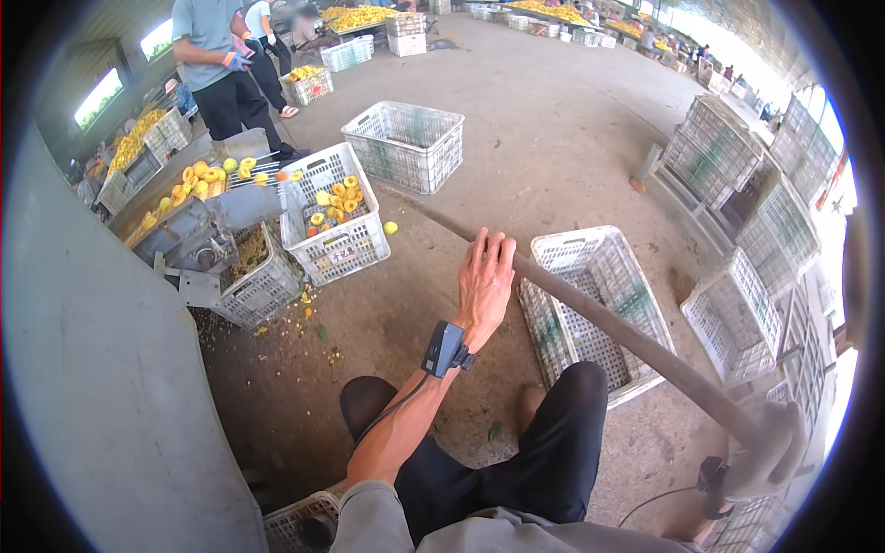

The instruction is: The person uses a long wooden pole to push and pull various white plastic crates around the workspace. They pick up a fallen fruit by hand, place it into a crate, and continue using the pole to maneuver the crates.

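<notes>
A long wooden pole slants across my front, from beside the fruit crate down to the lower right. My left hand, bare with a dark device strapped at the wrist, has its fingers curled over the pole's middle. At the pole's near end my right hand is closed around it; it looks greyish, perhaps gloved, and is somewhat blurred. Beneath the pole lies an open white plastic crate. Past the far end, a tilted white crate holds yellow halved fruit, which looks like peaches.
A metal machine chute carries more fruit at left, above a crate of scraps. Another crate stands ahead. Stacked crates line the right. A large grey panel fills the left. A co-worker stands beyond the chute.
</notes>
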{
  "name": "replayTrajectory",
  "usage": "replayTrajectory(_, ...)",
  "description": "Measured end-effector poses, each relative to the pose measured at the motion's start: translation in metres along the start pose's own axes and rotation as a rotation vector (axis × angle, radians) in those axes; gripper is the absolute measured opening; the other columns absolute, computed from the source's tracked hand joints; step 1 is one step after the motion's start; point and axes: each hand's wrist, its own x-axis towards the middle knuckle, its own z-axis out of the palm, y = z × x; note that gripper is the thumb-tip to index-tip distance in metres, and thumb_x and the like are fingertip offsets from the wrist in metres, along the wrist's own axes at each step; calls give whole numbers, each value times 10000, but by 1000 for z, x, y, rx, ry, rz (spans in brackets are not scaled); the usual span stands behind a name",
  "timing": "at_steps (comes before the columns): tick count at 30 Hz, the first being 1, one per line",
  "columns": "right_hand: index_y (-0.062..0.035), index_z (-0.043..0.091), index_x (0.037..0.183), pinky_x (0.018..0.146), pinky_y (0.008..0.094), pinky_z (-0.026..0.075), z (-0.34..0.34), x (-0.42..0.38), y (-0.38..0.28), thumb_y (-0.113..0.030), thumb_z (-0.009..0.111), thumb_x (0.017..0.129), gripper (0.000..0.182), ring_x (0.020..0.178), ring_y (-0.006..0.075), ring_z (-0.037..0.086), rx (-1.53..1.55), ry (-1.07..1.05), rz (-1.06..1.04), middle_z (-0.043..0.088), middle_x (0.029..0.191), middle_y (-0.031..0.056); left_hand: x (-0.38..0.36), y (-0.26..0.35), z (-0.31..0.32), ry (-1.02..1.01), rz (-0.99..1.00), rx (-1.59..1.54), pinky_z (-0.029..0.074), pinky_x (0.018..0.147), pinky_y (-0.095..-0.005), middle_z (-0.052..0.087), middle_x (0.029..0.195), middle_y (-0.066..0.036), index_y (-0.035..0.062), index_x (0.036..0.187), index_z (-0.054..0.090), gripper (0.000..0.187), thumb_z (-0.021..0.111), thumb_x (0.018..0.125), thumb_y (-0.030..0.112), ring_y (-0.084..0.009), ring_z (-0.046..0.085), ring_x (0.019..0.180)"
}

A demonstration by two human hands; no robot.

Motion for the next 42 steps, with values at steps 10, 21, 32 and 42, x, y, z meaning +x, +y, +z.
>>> replayTrajectory(10,-86,742,1074,765,357,608,122,2,-113,-43,844,806,290,875,284,768,447,-712,-31,775,1078,108,-31,-83,72,-6,-248,5,582,915,-465,615,1131,-124,36,1054,571,305,713,807,-76,-373,581,1161)
replayTrajectory(21,-85,762,1042,738,357,602,176,-2,-120,-91,867,815,251,856,279,767,495,-690,-76,773,1031,104,-47,-87,84,9,-319,5,549,982,-509,633,1309,-187,29,1246,607,399,708,864,-28,-403,602,1226)
replayTrajectory(32,-18,718,1289,788,284,535,137,109,-60,-283,602,1068,365,903,141,691,437,252,272,748,1022,84,-26,38,-12,-106,-5,-70,568,787,-450,686,1008,-159,10,1124,585,380,812,857,156,-348,696,906)
replayTrajectory(42,16,555,1438,838,332,515,136,75,-56,-259,476,1072,465,1000,208,631,878,136,196,683,1120,153,-26,55,-42,17,77,-152,577,792,-412,680,1020,-133,31,1126,577,446,844,779,114,-322,703,961)
